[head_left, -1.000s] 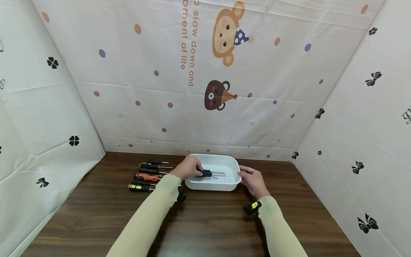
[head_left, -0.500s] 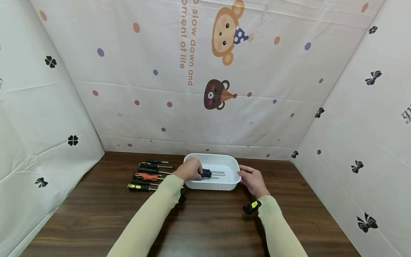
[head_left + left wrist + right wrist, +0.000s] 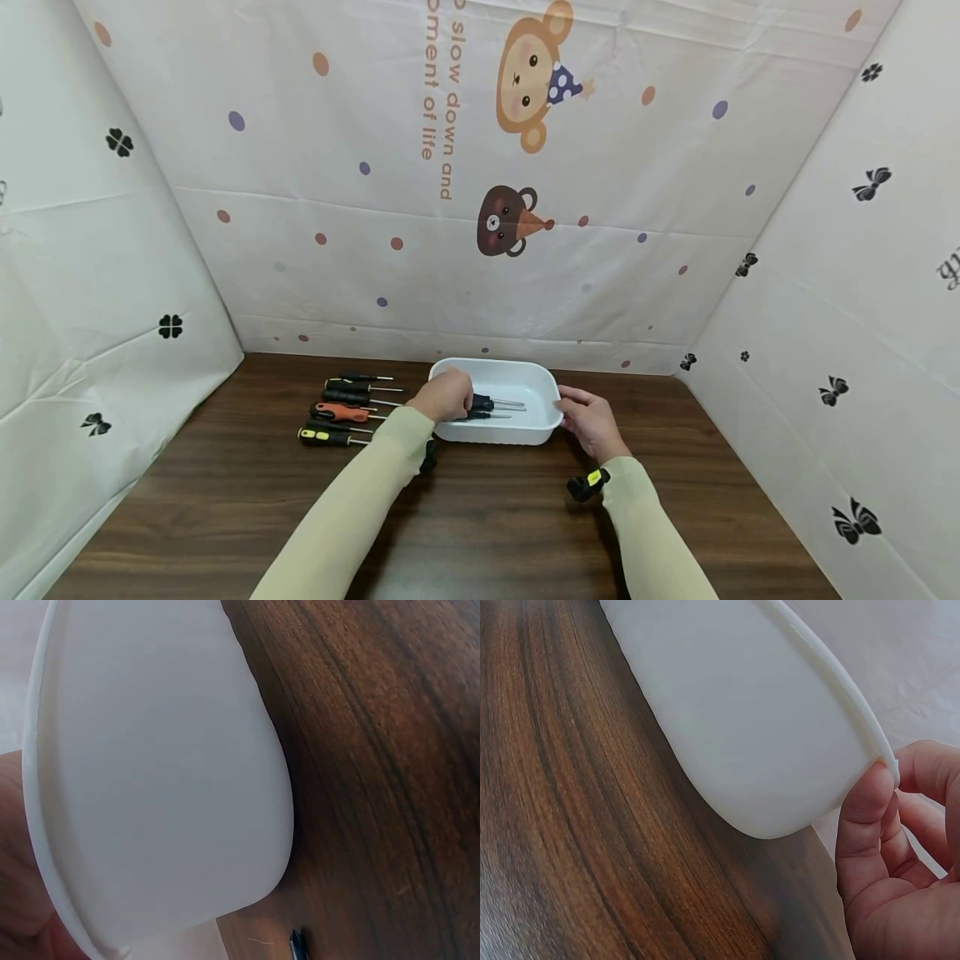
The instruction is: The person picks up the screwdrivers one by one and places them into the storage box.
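A white plastic tray (image 3: 498,435) stands at the back of the table, with several black-handled screwdrivers (image 3: 483,403) lying inside, shafts to the right. My left hand (image 3: 447,394) reaches over its left end and holds a screwdriver (image 3: 480,415) low by the front wall; the fingertips are hidden. In the left wrist view, the tray wall (image 3: 165,765) blocks the grip, and only part of the hand (image 3: 22,877) shows behind the rim. My right hand (image 3: 591,421) pinches the rim at the right corner, thumb outside, as the right wrist view shows.
Left of the tray, several more screwdrivers lie in a row on the dark wooden table (image 3: 480,517), among them an orange-handled one (image 3: 341,412) and a black-and-yellow one (image 3: 326,437). Patterned white cloth (image 3: 480,292) closes off the back and both sides.
My left hand has lowered its screwdriver toward the tray floor and shifted slightly right; more of the black handle now shows beside the hand. The right hand stays on the rim.
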Action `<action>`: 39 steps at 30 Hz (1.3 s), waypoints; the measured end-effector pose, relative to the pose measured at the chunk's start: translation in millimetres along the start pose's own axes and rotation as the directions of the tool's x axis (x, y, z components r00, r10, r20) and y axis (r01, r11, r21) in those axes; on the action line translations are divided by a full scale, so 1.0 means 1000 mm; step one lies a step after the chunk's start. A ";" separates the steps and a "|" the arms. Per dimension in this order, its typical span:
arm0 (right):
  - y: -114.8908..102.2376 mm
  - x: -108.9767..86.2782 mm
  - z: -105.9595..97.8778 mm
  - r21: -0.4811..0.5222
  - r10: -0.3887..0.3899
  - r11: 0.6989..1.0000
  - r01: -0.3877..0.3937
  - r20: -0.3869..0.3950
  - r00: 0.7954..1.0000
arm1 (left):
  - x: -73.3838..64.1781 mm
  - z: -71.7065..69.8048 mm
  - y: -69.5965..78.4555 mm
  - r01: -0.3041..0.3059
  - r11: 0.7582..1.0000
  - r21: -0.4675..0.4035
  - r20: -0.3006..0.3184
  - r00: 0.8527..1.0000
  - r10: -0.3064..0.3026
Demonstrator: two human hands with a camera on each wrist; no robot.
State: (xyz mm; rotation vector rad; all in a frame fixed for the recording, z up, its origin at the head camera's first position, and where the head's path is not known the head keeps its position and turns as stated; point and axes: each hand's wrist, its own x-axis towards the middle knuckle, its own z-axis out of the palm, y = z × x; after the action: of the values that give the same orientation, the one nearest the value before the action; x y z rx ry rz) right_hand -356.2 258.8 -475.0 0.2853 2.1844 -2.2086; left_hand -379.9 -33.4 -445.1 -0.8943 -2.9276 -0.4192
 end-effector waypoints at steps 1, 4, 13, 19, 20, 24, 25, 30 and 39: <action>0.001 0.000 0.000 -0.005 -0.001 1.000 0.001 0.002 1.000 | 0.000 0.000 0.001 0.004 1.000 0.004 0.002 1.000 -0.004; 0.001 0.000 0.001 -0.006 0.006 1.000 -0.006 -0.004 1.000 | -0.001 -0.001 0.002 0.015 1.000 0.024 0.005 1.000 -0.016; 0.000 0.002 0.001 -0.015 0.009 1.000 -0.009 0.003 1.000 | 0.000 -0.002 0.003 0.038 0.999 0.037 0.005 0.999 -0.039; 0.000 0.002 0.002 -0.002 0.008 1.000 -0.008 -0.007 1.000 | -0.002 -0.005 0.004 0.062 0.998 0.010 0.020 0.998 -0.062; 0.000 0.002 0.002 -0.002 0.007 1.000 -0.007 -0.008 1.000 | -0.002 -0.005 0.004 0.061 0.998 0.006 0.019 0.998 -0.061; 0.001 0.002 0.002 -0.006 0.006 1.000 -0.006 -0.009 1.000 | -0.004 -0.006 0.002 0.032 0.999 -0.011 0.006 0.999 -0.032; 0.001 0.002 0.001 -0.007 0.008 1.000 -0.008 -0.010 1.000 | -0.004 -0.006 0.001 0.021 1.000 -0.020 0.000 1.000 -0.021; 0.001 0.002 0.000 -0.011 0.014 1.000 -0.014 -0.013 1.000 | -0.006 -0.007 -0.002 -0.031 0.998 -0.047 -0.031 0.999 0.029; -0.001 0.000 0.000 -0.024 0.016 1.000 -0.017 -0.005 1.000 | -0.014 -0.007 -0.014 -0.024 0.982 -0.188 -0.023 1.000 0.020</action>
State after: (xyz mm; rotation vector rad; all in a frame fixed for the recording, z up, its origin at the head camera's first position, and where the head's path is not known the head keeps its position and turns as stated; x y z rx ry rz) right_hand -355.9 259.0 -473.6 0.3072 2.2007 -2.1744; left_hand -376.5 -54.0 -443.3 -0.9347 -2.8926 -0.7092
